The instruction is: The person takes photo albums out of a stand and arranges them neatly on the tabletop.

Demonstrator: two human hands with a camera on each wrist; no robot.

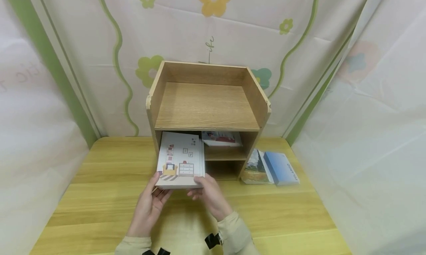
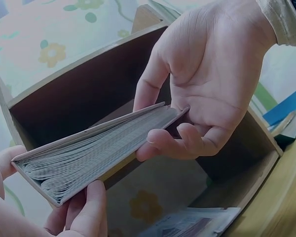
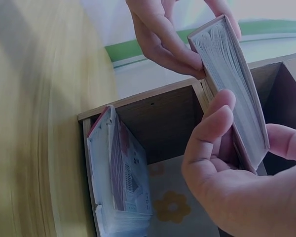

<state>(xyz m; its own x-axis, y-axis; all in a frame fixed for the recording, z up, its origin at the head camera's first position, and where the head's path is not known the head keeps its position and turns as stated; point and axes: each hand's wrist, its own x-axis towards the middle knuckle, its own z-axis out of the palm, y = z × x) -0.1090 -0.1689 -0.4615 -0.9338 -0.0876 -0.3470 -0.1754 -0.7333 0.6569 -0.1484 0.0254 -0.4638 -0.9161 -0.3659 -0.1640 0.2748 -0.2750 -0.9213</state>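
A thick hardcover book [image 1: 181, 158], white with a drawn yellow armchair and chest of drawers, is held at the left half of the wooden shelf's front, its far end at the middle opening. My left hand [image 1: 148, 207] grips its near left corner, thumb along the side and fingers beneath. My right hand [image 1: 213, 195] pinches the near right corner, thumb on the cover and fingers curled below. In the left wrist view the book's page edges [image 2: 98, 148] face the camera between both hands. The right wrist view shows the same pages [image 3: 232, 89] near my right hand [image 3: 237, 182].
The wooden shelf [image 1: 206, 105] stands at the table's back. Another book [image 1: 221, 137] lies in its middle compartment, on the right. Right of the shelf, a landscape-covered book [image 1: 256, 170] and a blue POLAROID book [image 1: 282, 168] rest on the wooden table [image 1: 110, 188]. Patterned curtains [image 1: 229, 36] surround it.
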